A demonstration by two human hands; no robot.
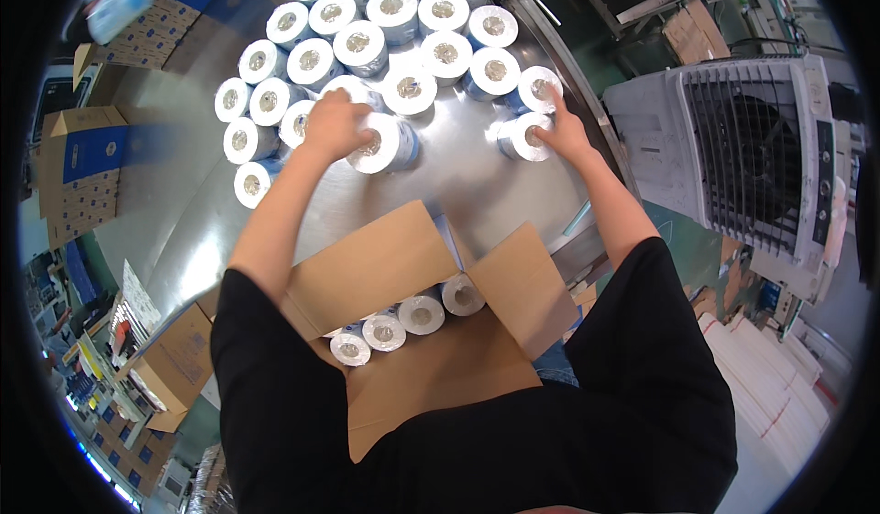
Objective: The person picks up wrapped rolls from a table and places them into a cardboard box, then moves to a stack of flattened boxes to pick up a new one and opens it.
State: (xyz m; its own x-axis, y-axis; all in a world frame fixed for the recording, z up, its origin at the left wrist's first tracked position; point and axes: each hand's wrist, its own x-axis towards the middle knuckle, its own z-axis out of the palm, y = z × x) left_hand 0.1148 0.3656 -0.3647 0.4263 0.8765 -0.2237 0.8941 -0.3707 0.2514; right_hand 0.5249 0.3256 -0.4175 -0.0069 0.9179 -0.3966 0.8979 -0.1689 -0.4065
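Wrapped white paper rolls with blue packaging stand in a cluster on a shiny metal table [458, 180]. My left hand [332, 129] grips a front paper roll [396, 146], its thumb at the core, while its fingers reach over another roll [356, 87] just behind. On the right, my right hand [568, 134] has its thumb on one paper roll [521, 138] and a finger on the roll [532, 82] behind it. Close to my body is an open cardboard box [376, 262] with its flaps spread. A row of several rolls [422, 315] shows inside it.
At right stands a large grey air cooler [678, 143] beside the table's raised edge. Printed cartons [87, 175] stand at left, with a brown carton [174, 358] lower down. A blurred blue-and-white bundle [119, 1] appears at the upper left.
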